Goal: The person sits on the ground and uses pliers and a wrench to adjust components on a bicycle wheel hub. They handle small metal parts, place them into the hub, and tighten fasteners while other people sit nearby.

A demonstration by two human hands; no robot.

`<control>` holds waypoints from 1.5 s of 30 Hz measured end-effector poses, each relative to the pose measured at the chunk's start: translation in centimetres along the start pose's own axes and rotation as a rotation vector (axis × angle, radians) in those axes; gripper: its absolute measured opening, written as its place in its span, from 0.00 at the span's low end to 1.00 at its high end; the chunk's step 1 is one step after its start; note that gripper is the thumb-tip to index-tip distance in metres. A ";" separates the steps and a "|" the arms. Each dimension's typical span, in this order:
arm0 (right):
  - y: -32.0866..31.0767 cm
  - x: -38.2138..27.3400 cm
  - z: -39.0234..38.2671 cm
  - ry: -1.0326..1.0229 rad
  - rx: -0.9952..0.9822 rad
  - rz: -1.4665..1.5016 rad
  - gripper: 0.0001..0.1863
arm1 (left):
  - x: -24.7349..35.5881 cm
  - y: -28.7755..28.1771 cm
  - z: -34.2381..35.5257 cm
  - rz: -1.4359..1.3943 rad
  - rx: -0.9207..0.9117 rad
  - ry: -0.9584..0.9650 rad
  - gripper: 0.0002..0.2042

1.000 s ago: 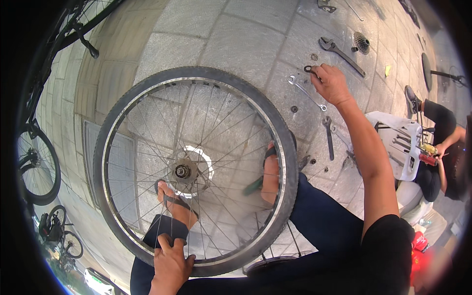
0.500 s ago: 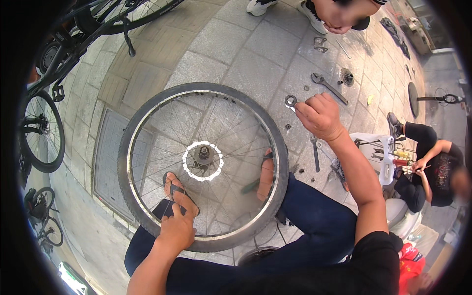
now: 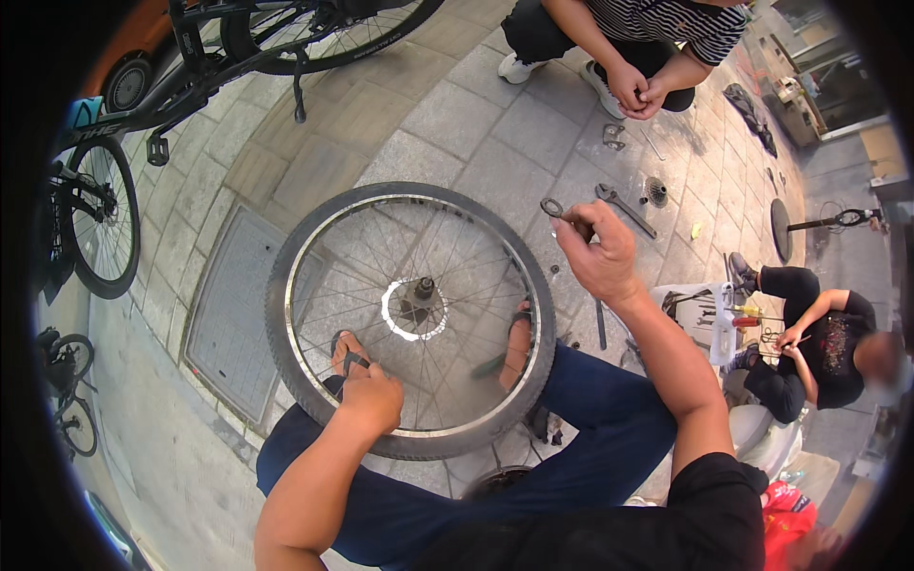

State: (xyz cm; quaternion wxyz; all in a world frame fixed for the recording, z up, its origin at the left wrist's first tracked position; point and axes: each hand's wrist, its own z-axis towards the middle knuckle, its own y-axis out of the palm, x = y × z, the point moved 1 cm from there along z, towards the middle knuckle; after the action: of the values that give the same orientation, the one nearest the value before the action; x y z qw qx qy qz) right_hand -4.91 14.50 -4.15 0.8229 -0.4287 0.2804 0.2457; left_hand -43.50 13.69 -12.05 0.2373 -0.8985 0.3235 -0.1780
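A bicycle wheel (image 3: 519,400) with a black tyre lies tilted across my knees, its hub (image 3: 425,287) facing up inside a white toothed ring (image 3: 388,319). My left hand (image 3: 373,402) is closed over the near left part of the rim, its fingertips hidden among the spokes. Beyond the wheel's right edge, my right hand (image 3: 602,252) pinches a dark metal ring (image 3: 551,206) between thumb and fingers. Whether a handle runs from that ring into my palm cannot be seen.
On the paving lie an adjustable wrench (image 3: 625,209), a cassette (image 3: 655,191) and small parts. A person's clasped hands (image 3: 640,100) are ahead. At right, another person (image 3: 824,343) sits by a white tool tray (image 3: 693,314). A black bicycle (image 3: 157,109) stands left.
The view has shifted, and the person ahead shows more fully. My left fingers, with the index stretched out before, are now curled at the rim. My right hand keeps the ring, turned slightly.
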 end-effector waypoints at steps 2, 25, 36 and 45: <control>0.8 -1.7 -0.5 0.580 0.028 0.435 0.08 | 0.1 -0.1 0.0 0.042 0.034 0.032 0.19; 13.6 -2.6 -6.7 1.440 -0.461 0.887 0.13 | 1.2 -2.8 -1.4 -0.077 0.213 0.193 0.15; 16.1 1.6 -8.0 1.537 -0.341 1.013 0.12 | -1.6 -7.4 2.2 -0.435 0.615 0.018 0.13; 14.3 1.5 -10.2 1.553 -0.073 1.247 0.11 | -1.9 -8.5 13.1 -0.507 0.654 0.065 0.14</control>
State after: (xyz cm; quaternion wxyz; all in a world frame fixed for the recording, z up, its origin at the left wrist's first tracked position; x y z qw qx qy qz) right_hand -15.59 13.44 -18.08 0.1214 -0.2716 0.9083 0.2941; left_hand -34.44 24.79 -18.51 0.4486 -0.8210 0.0255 -0.3524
